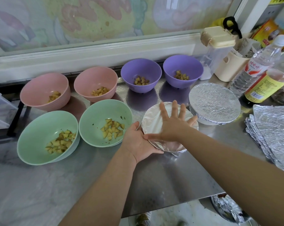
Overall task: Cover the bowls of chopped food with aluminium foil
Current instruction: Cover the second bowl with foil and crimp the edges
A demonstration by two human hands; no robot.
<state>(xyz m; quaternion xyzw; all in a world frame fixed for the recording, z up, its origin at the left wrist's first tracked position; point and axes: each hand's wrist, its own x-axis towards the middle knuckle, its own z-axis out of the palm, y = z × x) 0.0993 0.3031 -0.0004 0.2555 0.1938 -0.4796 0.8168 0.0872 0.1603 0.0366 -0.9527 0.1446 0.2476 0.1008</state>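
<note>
A foil-covered bowl point(152, 117) stands at the centre of the steel counter. My right hand point(173, 123) lies flat on top of its foil, fingers spread. My left hand point(138, 141) cups the bowl's near-left rim and presses the foil edge there. A second foil-covered bowl point(214, 103) sits just to the right. Uncovered bowls of chopped food stand to the left and behind: two green point(48, 137) point(105, 122), two pink point(45, 91) point(95, 84), two purple point(141, 75) point(182, 70). A stack of foil sheets point(275, 132) lies at the right edge.
Bottles point(258, 67) point(266, 85), a cream holder point(231, 67) and a clear lidded container point(216, 51) crowd the back right corner. A window sill point(92, 54) runs behind the bowls. Crumpled foil point(227, 207) lies below the counter's front edge.
</note>
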